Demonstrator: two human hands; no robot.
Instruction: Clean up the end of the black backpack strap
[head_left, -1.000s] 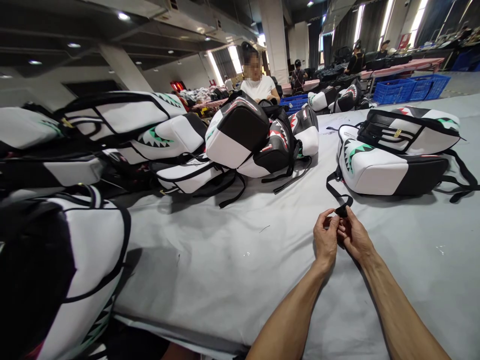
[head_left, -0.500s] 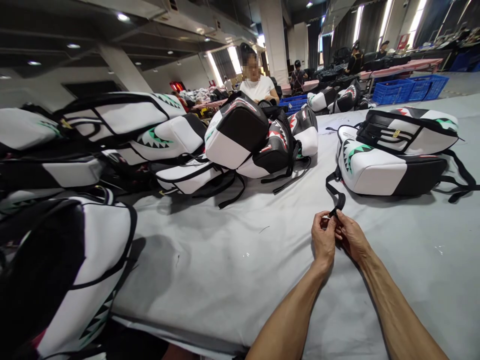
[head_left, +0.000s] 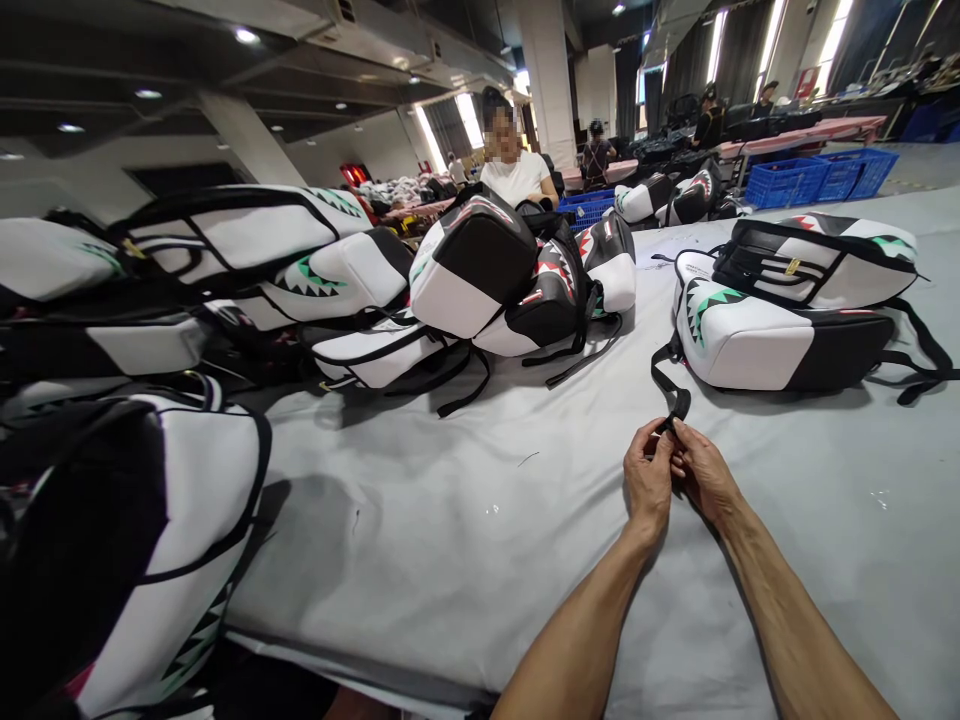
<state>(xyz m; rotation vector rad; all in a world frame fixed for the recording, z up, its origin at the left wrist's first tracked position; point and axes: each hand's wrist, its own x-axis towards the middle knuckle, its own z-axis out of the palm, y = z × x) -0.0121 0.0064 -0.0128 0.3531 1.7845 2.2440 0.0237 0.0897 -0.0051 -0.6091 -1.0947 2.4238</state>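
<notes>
- Left hand [head_left: 649, 478]: fingers closing narrow, pinching the end part of a black strap [head_left: 679, 402]; exact finger placement staying partly hidden.
- Right hand [head_left: 707, 474]: sitting just beside the left, thumb and fingers also pinching the strap, fingers curling inward.
- Strap: running up from the fingertips in a bend, leading to the left side of the lower backpack [head_left: 780, 345]; hands are hiding its end, so cannot tell how it is finishing.
- Lower backpack: lying on the right part of the table [head_left: 450, 560], beyond the hands, showing a white and black base and a green toothed print at its left.
- Upper backpack [head_left: 862, 275]: resting on top of the lower one, its white-and-black striped handle facing the camera.
- More straps [head_left: 919, 335]: trailing onto the table on the right side of that pair.
- Near backpack [head_left: 202, 490]: standing at the near left, leaning, well apart from the hands, white panel and green teeth showing.
- Left pile [head_left: 255, 235]: white and black backpacks stacking up along the far left.
- Middle pile [head_left: 487, 265]: backpacks leaning together, some showing red toothed prints, straps hanging onto the table.
- Background: a person in a white shirt [head_left: 517, 178] is standing behind the middle pile; blue crates [head_left: 784, 183] are sitting on the floor at right.
</notes>
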